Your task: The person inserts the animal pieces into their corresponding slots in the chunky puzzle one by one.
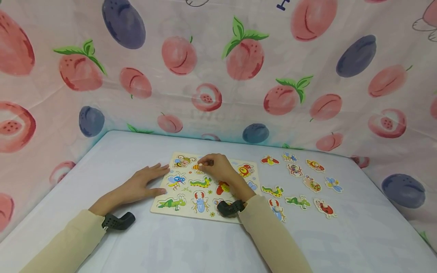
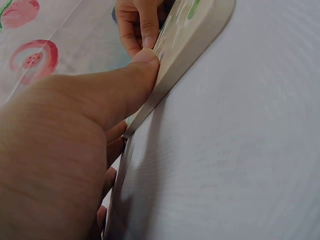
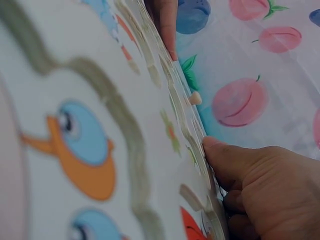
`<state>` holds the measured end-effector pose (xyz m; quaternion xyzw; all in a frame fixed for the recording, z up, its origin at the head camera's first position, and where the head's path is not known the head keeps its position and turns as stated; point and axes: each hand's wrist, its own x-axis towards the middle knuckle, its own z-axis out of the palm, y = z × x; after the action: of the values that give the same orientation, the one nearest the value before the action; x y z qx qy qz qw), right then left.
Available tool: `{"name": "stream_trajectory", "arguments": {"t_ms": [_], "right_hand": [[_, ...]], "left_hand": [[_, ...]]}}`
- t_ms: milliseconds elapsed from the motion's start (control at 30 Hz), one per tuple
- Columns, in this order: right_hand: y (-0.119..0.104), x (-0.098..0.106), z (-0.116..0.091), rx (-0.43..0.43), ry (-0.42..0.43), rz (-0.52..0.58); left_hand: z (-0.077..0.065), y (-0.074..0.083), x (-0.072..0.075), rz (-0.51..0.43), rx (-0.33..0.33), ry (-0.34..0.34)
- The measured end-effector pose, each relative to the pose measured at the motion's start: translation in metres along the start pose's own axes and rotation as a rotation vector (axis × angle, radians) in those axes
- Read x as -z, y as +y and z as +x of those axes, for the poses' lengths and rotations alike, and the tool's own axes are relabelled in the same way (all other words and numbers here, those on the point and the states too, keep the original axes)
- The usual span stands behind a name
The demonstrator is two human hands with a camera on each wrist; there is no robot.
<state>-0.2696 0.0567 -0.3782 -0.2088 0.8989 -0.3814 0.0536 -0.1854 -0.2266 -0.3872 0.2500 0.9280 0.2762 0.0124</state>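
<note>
A wooden insect puzzle board [image 1: 186,189] lies flat on the table. At its left edge rests my left hand [image 1: 145,182], fingers spread and fairly straight; in the left wrist view the thumb [image 2: 135,82] touches the board's top edge. Over the board's upper middle, my right hand [image 1: 220,168] has curled fingers and appears to pinch an orange-and-yellow striped puzzle piece [image 1: 196,168], partly hidden by the fingertips. Left of it is a bee [image 1: 182,162] in the top-left corner. In the right wrist view a small wooden knob [image 3: 195,98] stands up from the board, apart from the right thumb [image 3: 220,152].
Several loose insect pieces lie right of the board, among them a caterpillar [image 1: 272,190], a grasshopper [image 1: 298,202], a ladybird [image 1: 325,208], a spider [image 1: 294,170] and a stag beetle [image 1: 276,209]. A fruit-patterned cloth [image 1: 211,72] hangs behind the white table [image 1: 164,246].
</note>
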Motion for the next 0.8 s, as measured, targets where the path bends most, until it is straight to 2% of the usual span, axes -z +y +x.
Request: {"name": "stream_trajectory", "arguments": {"t_ms": [200,300,533,800], "right_hand": [[-0.001,0.002,-0.002,0.027,0.012,-0.003],[-0.002,0.007,-0.004,0.071,0.044,0.015],[-0.012,0.026,-0.007,0.14,0.147,0.051],[-0.02,0.046,-0.015,0.193,0.161,0.024]], "left_hand": [[0.0,0.001,-0.001,-0.005,0.009,0.002],[0.001,0.003,-0.001,-0.006,0.012,-0.002],[0.002,0.005,0.002,0.011,-0.005,-0.005],[0.001,0.002,0.002,0.004,-0.014,-0.005]]}}
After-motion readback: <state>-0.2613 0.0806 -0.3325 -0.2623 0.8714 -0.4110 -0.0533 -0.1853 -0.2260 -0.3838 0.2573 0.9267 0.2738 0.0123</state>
